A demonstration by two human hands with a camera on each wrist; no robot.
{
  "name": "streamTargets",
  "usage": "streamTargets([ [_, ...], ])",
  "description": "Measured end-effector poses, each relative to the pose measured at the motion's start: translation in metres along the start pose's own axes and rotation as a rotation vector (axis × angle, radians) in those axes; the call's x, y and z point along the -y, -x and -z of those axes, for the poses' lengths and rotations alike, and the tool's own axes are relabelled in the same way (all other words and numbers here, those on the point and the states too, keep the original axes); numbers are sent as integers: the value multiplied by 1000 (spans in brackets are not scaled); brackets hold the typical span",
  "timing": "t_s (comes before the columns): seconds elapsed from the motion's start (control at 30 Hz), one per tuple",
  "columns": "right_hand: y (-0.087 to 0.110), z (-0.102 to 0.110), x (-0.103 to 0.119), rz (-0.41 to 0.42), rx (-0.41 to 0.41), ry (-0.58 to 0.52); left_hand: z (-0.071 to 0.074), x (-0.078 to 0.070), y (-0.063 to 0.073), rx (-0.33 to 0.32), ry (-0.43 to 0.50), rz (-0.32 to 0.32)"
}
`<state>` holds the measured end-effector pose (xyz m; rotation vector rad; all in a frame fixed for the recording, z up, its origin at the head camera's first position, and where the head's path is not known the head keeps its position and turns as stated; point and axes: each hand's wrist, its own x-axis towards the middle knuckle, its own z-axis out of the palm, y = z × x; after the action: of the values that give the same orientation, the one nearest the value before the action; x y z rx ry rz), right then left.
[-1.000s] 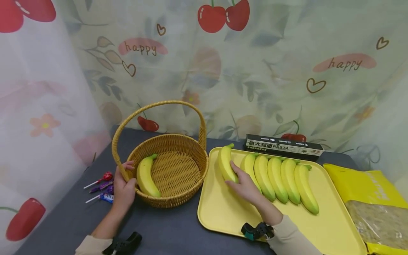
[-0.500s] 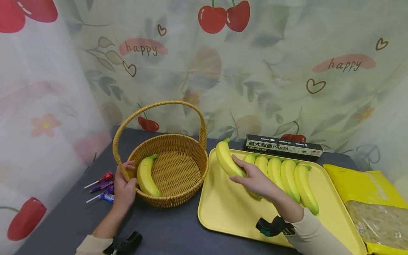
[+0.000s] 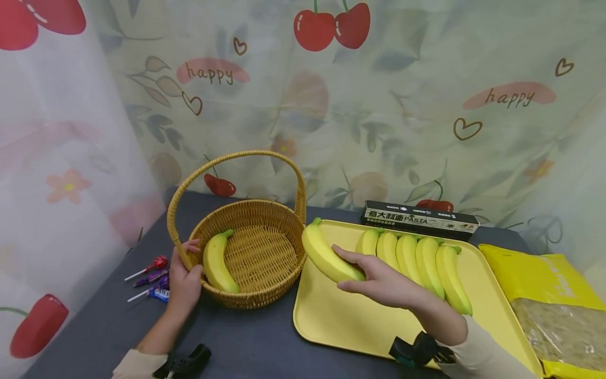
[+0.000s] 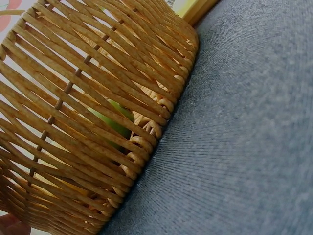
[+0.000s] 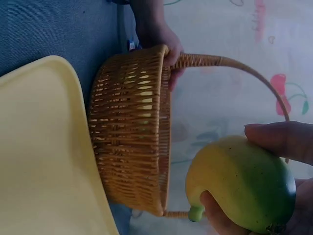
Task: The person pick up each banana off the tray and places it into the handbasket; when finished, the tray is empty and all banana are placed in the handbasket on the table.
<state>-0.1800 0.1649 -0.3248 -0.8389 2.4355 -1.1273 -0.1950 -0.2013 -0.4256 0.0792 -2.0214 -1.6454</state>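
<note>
My right hand (image 3: 379,279) grips a yellow banana (image 3: 329,258) by its lower end, over the left part of the yellow tray (image 3: 331,321). The stem end overlaps the right rim of the wicker basket (image 3: 255,300) in the head view. In the right wrist view, thumb and fingers wrap the banana (image 5: 239,186) at its green-tinged end. My left hand (image 3: 185,279) holds the basket's left rim at the foot of its arched handle (image 3: 241,153). Inside the basket, on the left, lies another banana (image 3: 218,263). Several more bananas (image 3: 428,268) lie in a row on the tray.
Behind the tray stands a black pasta box (image 3: 421,220). A yellow bag (image 3: 549,279) with a clear window lies to the tray's right. Left of the basket are several wrapped candies, among them a red lollipop (image 3: 160,262). A printed curtain (image 3: 379,105) hangs close behind.
My right hand has lifted the banana from the tray's row and carried it left toward the basket, tilting it. My left hand and the basket have stayed in place.
</note>
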Motion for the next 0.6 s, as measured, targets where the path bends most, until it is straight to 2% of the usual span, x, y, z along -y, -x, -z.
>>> streamTargets([
  [0.37, -50, -1, 41, 110, 134, 138, -1, 3, 0, 2, 13, -6],
  [0.6, -87, -3, 57, 34, 162, 108, 0, 5, -1, -6, 7, 6],
])
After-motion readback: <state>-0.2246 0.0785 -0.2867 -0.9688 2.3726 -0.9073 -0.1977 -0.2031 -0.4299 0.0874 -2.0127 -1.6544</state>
